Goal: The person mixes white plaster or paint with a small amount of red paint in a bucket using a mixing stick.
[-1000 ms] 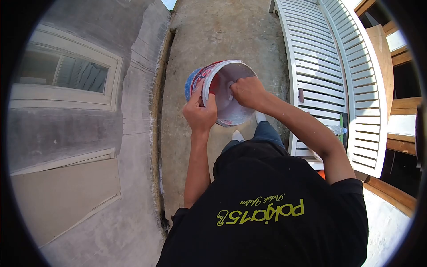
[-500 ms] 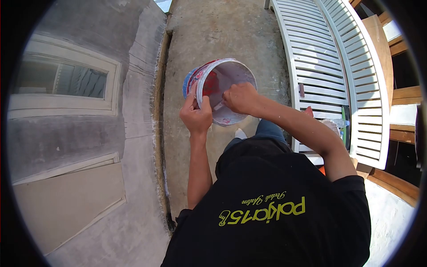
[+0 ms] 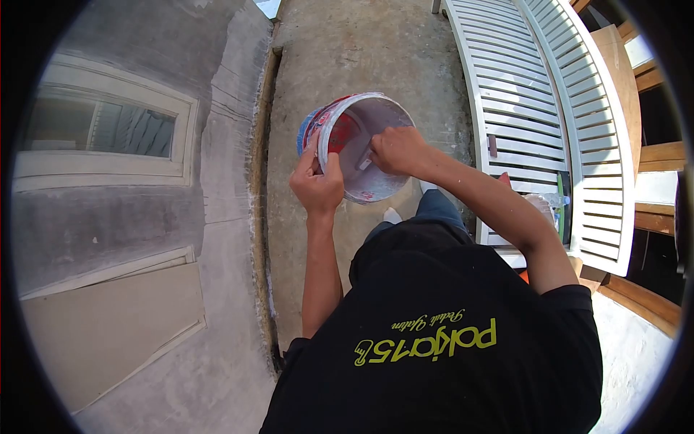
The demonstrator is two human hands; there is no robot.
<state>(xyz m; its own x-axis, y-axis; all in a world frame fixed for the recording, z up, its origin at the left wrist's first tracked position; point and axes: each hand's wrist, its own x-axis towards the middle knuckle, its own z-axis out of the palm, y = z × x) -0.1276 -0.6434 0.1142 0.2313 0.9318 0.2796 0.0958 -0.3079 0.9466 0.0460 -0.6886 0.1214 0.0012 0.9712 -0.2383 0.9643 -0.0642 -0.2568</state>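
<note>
A white-lined bucket [image 3: 390, 112] with a red and blue outside is tilted on its side, its opening facing me. My left hand [image 3: 318, 184] grips the near left rim, with the thumb inside and the fingers around the outer wall. At the opening, my right hand [image 3: 400, 150] is closed around a small pale scraper-like tool [image 3: 366, 160], whose end points down toward the inner wall. Whitish residue coats the bucket's inside, and a red patch shows at its left.
A white slatted bench [image 3: 517, 108] runs along the right, with a plastic bottle [image 3: 555, 200] and other items on it. On the left stands a grey wall [image 3: 137, 224] with a white-framed window [image 3: 108, 134]. Concrete floor [image 3: 361, 43] lies between them.
My right hand has moved slightly right with the tool, and more of the tool shows. The left hand still holds the rim, and the bucket has shifted very slightly.
</note>
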